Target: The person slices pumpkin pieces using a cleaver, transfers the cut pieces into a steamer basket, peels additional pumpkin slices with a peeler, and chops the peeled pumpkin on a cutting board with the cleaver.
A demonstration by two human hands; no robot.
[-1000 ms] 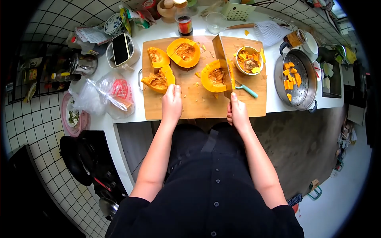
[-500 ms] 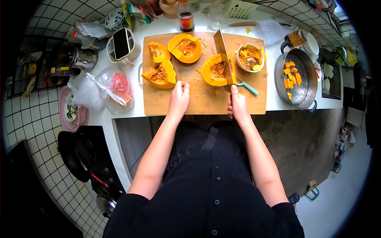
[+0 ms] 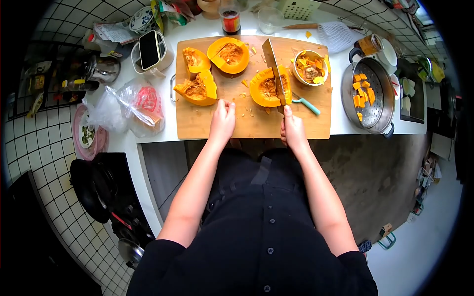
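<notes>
My right hand (image 3: 294,129) is closed round the handle of a cleaver (image 3: 274,69), whose blade stands on edge over the right side of a pumpkin piece (image 3: 263,88). My left hand (image 3: 223,120) is a loose fist by the front of the wooden cutting board (image 3: 252,129); its curled fingers hide whatever may be inside. Near it lies a seeded pumpkin wedge (image 3: 201,90), with a smaller wedge (image 3: 196,59) behind. Another large piece (image 3: 228,55) rests at the back. A blue peeler (image 3: 309,105) lies right of the cleaver, in front of a bowl (image 3: 310,67) of pumpkin scraps.
Right of the board is a steamer pot (image 3: 379,101) holding orange cubes. Plastic bags (image 3: 140,109) and a container with a phone (image 3: 150,51) are at the left. A bottle (image 3: 230,21) and a glass bowl (image 3: 270,20) stand behind the board.
The blade has tilted, its top leaning left over the pumpkin piece. My left hand has moved slightly right, off the front wedge. The board and counter sit higher in view.
</notes>
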